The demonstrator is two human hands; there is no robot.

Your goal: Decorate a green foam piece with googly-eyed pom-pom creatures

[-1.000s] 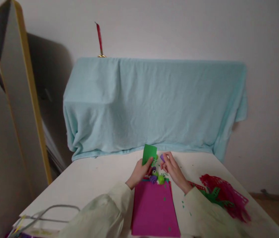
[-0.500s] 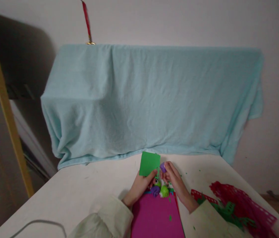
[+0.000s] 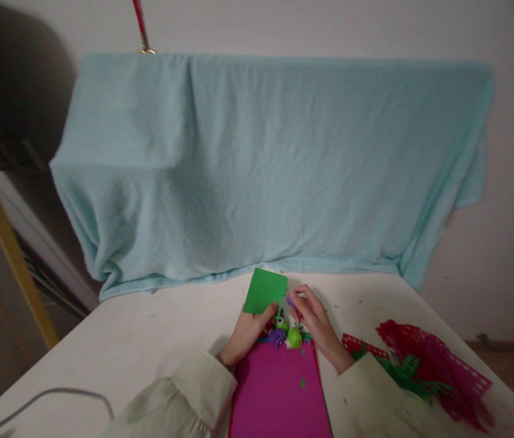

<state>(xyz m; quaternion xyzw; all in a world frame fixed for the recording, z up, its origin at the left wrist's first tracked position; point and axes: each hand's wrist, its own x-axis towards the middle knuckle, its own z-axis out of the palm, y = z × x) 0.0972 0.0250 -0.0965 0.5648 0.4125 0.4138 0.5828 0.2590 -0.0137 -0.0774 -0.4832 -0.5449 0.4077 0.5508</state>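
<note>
My left hand grips a square of green paper by its near edge, with the thumb on top. Between the bent fingers of my right hand is a small purple craft punch, mostly covered by those fingers. It is close to the paper's right corner; whether they touch I cannot tell. Between my hands, a purple punch and a lime green punch lie at the far end of a stack of magenta paper. Another green punch sits just behind them, partly hidden.
Red and magenta punched paper scraps and green scraps are heaped at the table's right. Green bits dot the white table. A grey cable curves at the left front. A light blue cloth hangs behind.
The view has shifted slightly, so everything sits a little higher and further left. My right hand has turned, and its fingers cover more of the purple punch. My left hand still grips the green paper.
</note>
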